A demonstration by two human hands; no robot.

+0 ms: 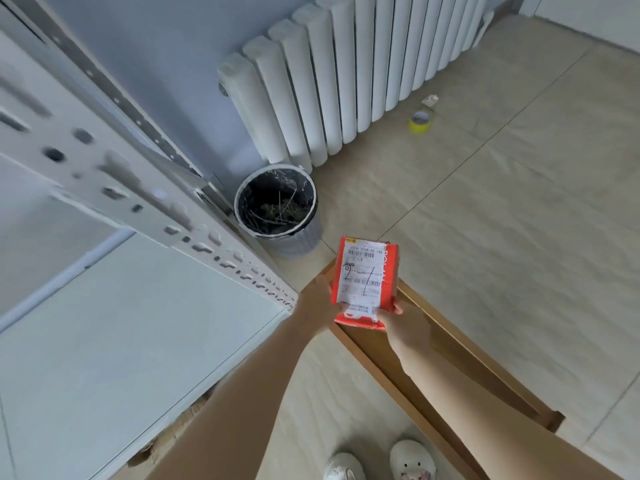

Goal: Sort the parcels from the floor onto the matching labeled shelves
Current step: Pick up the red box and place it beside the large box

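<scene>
Seen from above, two bare hands hold a small red cardboard parcel with a white printed shipping label [363, 282]. The left hand [317, 303] grips its left edge; the right hand [403, 322] grips its lower right corner. Below lies a long open brown cardboard box [460, 362] on the beige tiled floor [519, 220]. A white metal shelf [138, 323] stands left, beside a round bin lined with black plastic [277, 206] and a white ribbed radiator [346, 74].

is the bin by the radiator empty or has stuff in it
Not empty. The bin stands upright with a dark liner, and dry twig-like scraps lie at the bottom. How full cannot be told.
</scene>
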